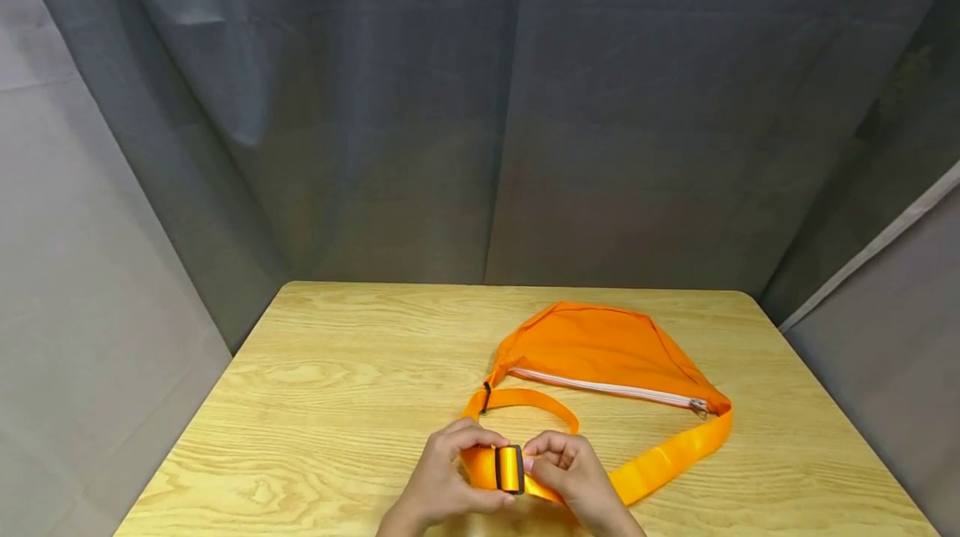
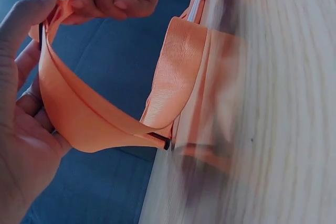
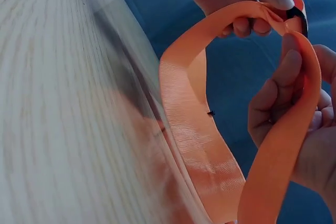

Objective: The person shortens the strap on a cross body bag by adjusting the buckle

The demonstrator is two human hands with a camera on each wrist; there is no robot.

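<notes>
An orange waist bag (image 1: pixel 600 349) with a white zipper lies on the table, its orange strap (image 1: pixel 671 458) looping toward me. My left hand (image 1: pixel 450 474) holds the black slide buckle (image 1: pixel 519 470) on the strap, thumb at its lower edge and index finger at its upper edge. Close beside it, my right hand (image 1: pixel 573 474) pinches the strap webbing where it comes out of the buckle. Both wrist views show the strap raised off the table between the hands, and the left wrist view catches a second black strap ring (image 2: pixel 167 143) near the bag.
The light wood table (image 1: pixel 315 387) runs back to a dark grey curtain (image 1: pixel 390 120). Pale grey fabric panels (image 1: pixel 90 253) stand at the sides. A loose strap loop (image 1: pixel 540 397) lies between the bag and my hands.
</notes>
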